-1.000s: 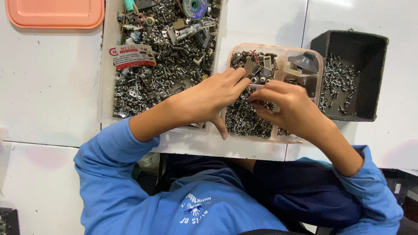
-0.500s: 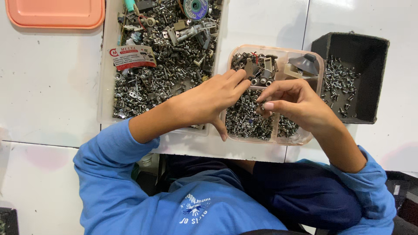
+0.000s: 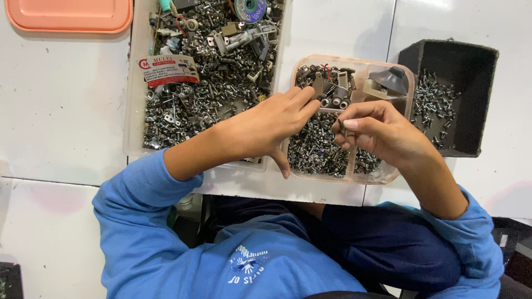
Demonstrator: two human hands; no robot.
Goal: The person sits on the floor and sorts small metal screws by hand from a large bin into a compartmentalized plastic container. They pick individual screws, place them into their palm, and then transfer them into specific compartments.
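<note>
Pinching a small dark screw (image 3: 342, 128) between thumb and fingertips, right hand (image 3: 382, 135) hovers over the clear plastic divided tray (image 3: 394, 173), fingers curled shut around the screw. Tray serves as the landmark; it sits on the white tabletop (image 3: 61, 105) directly ahead of the blue-sleeved person.

Left hand (image 3: 266, 127) lies across the tray's left edge, palm down, fingers stretched into the tray's far left compartment, thumb hanging off the near left corner. Fingertips touch the small metal parts (image 3: 332, 88) there. Hand loosely open; cannot tell whether anything is caught under the fingertips.

Tray's near compartments hold a heap of silvery screws (image 3: 318, 152). The held screw sits just above that heap, near the tray's middle. Tray's far right compartment holds a grey dome-shaped piece (image 3: 389, 80).

Right of the tray, just beside it: black open-topped square bin (image 3: 471, 58) with loose silvery screws (image 3: 432, 105) on its floor.

Left of the tray, close alongside: large shallow clear tray (image 3: 133, 105) piled with mixed metal hardware, plus a white printed label card (image 3: 168, 69) lying on the pile.

Far left of the tray, at the table's far edge: salmon-pink plastic lid (image 3: 69, 15), well apart.
</note>
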